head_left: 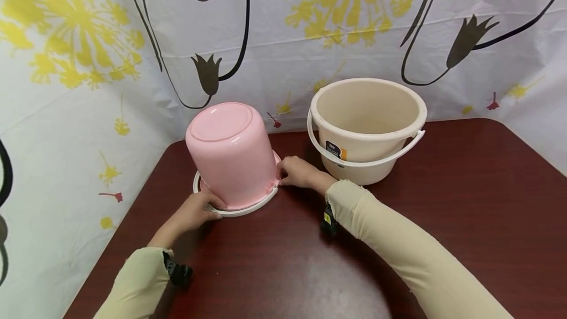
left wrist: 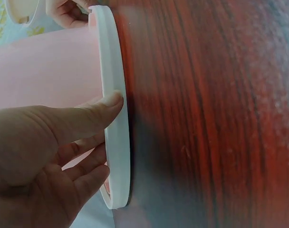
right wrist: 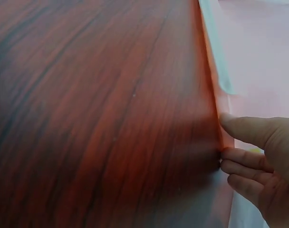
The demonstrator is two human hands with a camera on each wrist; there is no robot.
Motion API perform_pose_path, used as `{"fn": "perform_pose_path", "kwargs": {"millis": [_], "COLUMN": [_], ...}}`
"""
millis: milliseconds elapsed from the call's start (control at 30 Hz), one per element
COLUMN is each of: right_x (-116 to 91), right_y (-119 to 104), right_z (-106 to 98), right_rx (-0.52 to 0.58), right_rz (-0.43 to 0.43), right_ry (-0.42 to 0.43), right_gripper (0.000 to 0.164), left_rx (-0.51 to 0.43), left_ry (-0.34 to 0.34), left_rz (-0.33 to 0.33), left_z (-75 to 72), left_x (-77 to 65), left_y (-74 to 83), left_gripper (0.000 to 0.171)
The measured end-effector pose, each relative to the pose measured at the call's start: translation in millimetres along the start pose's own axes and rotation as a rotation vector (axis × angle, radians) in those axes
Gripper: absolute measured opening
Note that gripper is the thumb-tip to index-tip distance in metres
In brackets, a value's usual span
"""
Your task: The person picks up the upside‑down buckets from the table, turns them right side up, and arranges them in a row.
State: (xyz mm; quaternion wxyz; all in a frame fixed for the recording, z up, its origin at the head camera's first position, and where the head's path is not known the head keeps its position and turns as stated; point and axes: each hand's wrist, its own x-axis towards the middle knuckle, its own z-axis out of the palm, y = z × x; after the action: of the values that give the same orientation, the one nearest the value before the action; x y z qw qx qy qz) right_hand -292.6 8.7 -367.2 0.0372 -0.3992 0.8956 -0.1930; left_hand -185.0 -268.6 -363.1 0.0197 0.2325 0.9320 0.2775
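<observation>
A pink bucket (head_left: 230,161) stands upside down on the left part of the table, its base facing up. Its white handle (head_left: 248,209) lies along the front of the rim, close to the tabletop. My left hand (head_left: 197,210) holds the near left side of the rim; in the left wrist view the thumb (left wrist: 113,99) presses on the white handle and the other fingers bend in behind it. At the right side my right hand (head_left: 299,171) pinches the rim, thumb (right wrist: 239,127) apart from the fingers (right wrist: 246,159) in the right wrist view.
A larger cream bucket (head_left: 354,154) stands upright right behind my right hand, its white handle (head_left: 372,164) hanging down in front. Both buckets are on a dark red wooden table (head_left: 283,270). A white flower-patterned cloth (head_left: 266,53) hangs behind and at the sides.
</observation>
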Motion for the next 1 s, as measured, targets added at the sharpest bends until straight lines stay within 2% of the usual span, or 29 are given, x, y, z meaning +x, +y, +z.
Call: {"fn": "perform_pose_path", "kwargs": {"millis": [100,400,633,800,1000], "right_x": [-2,-7,-10,-13,-18], "right_y": [0,0,0,-1,-4], "right_z": [0,-3,-6,-10,-15], "right_rx": [0.009,0.022,0.059,0.085,0.095], "right_rz": [-0.023,-0.015,-0.070,-0.066,-0.081], "right_ry": [0.020,0.108,0.185,0.217,0.304], "right_gripper": [0.011,0.012,0.010,0.011,0.012], "left_rx": [-0.011,0.003,0.000,-0.001,-0.013], "left_ry": [0.014,0.060,0.118,0.132,0.138], "left_rz": [0.022,0.100,0.236,0.235,0.247], "left_z": [-0.2,-8.8,-18.0,-26.3,-34.0], "left_x": [-1.6,-2.0,-3.1,-2.9,-3.3], "left_y": [-0.8,2.0,4.6,11.3,20.5], "left_gripper": [0.013,0.015,0.021,0.023,0.022]}}
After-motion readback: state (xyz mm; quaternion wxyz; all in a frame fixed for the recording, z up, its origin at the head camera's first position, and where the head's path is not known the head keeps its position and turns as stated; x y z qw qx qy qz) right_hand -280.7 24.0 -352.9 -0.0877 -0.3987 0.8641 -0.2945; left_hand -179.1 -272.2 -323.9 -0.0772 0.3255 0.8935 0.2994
